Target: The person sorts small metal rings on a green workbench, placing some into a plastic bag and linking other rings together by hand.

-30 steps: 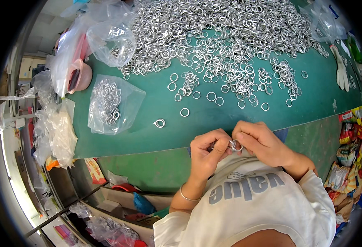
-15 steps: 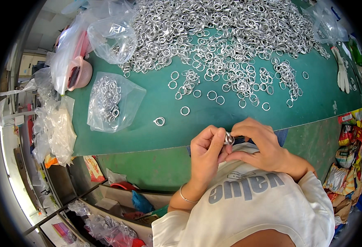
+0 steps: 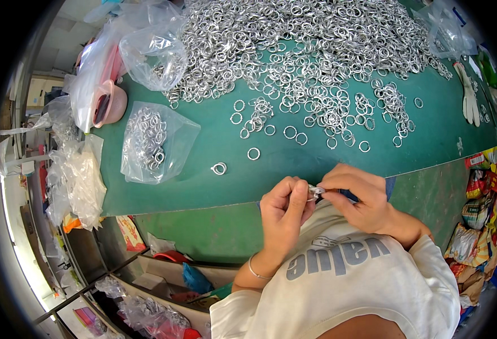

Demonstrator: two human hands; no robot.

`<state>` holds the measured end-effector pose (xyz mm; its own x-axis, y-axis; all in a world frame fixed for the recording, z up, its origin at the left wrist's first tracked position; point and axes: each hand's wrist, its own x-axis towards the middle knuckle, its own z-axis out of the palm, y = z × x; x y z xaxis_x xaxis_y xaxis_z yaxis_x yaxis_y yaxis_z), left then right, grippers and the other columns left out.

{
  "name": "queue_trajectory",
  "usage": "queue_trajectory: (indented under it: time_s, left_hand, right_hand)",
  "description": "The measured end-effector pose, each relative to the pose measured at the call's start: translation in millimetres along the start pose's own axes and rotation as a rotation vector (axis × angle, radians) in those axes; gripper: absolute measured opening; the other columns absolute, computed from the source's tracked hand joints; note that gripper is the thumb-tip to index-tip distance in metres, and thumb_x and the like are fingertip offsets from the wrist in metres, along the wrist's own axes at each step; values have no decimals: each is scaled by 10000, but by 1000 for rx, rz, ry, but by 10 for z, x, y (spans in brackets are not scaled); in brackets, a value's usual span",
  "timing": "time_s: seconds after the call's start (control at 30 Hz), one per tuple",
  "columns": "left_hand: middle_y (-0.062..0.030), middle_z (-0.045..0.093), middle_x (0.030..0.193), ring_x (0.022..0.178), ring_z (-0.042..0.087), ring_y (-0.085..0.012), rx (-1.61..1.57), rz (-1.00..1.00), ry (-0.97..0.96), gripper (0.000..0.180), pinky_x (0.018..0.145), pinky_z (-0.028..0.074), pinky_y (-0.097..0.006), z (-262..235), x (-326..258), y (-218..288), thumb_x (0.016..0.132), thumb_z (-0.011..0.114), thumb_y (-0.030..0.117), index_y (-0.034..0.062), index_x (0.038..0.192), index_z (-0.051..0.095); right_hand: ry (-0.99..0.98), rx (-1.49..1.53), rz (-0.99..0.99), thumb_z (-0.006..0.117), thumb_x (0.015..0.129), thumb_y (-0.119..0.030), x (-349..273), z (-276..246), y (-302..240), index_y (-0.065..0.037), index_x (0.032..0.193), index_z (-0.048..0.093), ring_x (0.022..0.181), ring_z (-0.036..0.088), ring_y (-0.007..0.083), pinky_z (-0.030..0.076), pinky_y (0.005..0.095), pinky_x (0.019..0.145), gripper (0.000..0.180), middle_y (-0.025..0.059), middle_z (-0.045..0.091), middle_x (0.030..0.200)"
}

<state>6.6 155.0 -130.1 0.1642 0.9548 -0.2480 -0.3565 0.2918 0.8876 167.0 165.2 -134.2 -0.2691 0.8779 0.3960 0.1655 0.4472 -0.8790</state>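
Note:
My left hand (image 3: 285, 209) and my right hand (image 3: 356, 195) meet just in front of my chest, at the near edge of the green table (image 3: 203, 186). Both pinch a small metal ring (image 3: 315, 192) between their fingertips; most of it is hidden by the fingers. A huge heap of silver metal rings (image 3: 293, 51) covers the far half of the table. Loose rings (image 3: 293, 134) lie scattered closer to me, and a single linked ring piece (image 3: 219, 168) rests alone to the left of my hands.
A clear plastic bag of rings (image 3: 149, 141) lies at the left of the table. Further crumpled plastic bags (image 3: 147, 45) and a pink container (image 3: 108, 104) sit behind it. White gloves (image 3: 470, 99) lie at the far right. Cluttered shelves and packets flank the table.
Both hands stay joined on the ring; they have shifted slightly up toward the table edge and the fingers have turned the ring between them.

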Motion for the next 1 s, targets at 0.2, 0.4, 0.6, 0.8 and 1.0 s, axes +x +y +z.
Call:
queue_trajectory:
  time_s: [0.2, 0.4, 0.6, 0.8, 1.0]
  left_hand:
    - [-5, 501, 608, 447, 328, -13, -28, -170, -82, 283, 400, 219, -178, -20, 18, 61, 951, 502, 193, 26, 723, 523]
    - [-24, 499, 594, 417, 295, -22, -218, -295, -258, 301, 379, 192, -188, -91, 67, 68, 956, 478, 215, 29, 723, 516]
    - [-44, 537, 733, 476, 351, -26, -214, -145, -70, 115, 398, 237, -177, 17, 32, 28, 917, 541, 124, 8, 914, 547]
    - [-61, 560, 879, 561, 451, -54, 425, 389, 1, 271, 460, 354, -179, 50, -16, -54, 733, 692, -65, -16, 983, 600]
    - [-86, 599, 785, 625, 518, -99, 586, 595, 74, 57, 509, 389, -203, 44, 31, -12, 752, 672, -35, -38, 800, 640]
  right_hand:
    - [29, 21, -60, 634, 742, 79, 81, 17, -18, 25, 916, 581, 666, 574, 211, 455, 284, 535, 191, 101, 594, 790]
    - [53, 87, -5, 609, 752, 96, -2, 46, 44, 25, 900, 577, 627, 562, 208, 447, 272, 534, 168, 100, 594, 777]
    - [108, 17, 66, 605, 764, 97, 33, 4, -31, 29, 935, 633, 610, 563, 177, 440, 269, 526, 186, 109, 601, 758]
    - [138, 6, 71, 611, 767, 94, 33, 20, -26, 27, 924, 632, 612, 570, 171, 441, 260, 526, 172, 109, 609, 766]
    - [78, 28, 87, 635, 773, 66, 42, -13, -63, 28, 883, 618, 610, 553, 154, 438, 243, 528, 118, 107, 610, 790]
